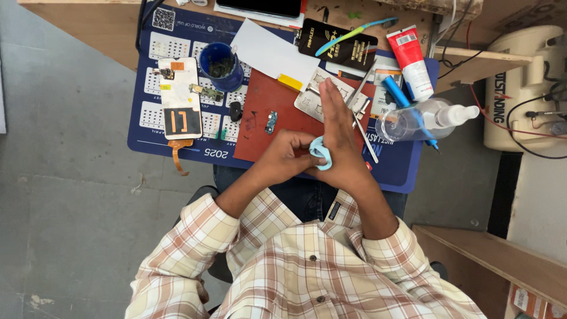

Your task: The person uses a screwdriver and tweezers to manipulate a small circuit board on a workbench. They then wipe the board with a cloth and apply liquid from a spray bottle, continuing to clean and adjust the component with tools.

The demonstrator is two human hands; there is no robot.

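Pale blue rubbery strip (321, 153) is being pinched by left hand (287, 152) against flat-open right hand (339, 133); small green circuit board (271, 121) lying just beyond left hand.

A red-and-white tube (411, 61) lies beside a black-and-gold flat package (336, 45).

Wooden desk (112, 41), partly covered by blue calendar mat (147, 127). On mat: red pad (266, 100), opened phone (180, 97), blue cup (220, 65), white sheet (269, 50), clear spray bottle (425, 118), red-and-white tube (411, 62).
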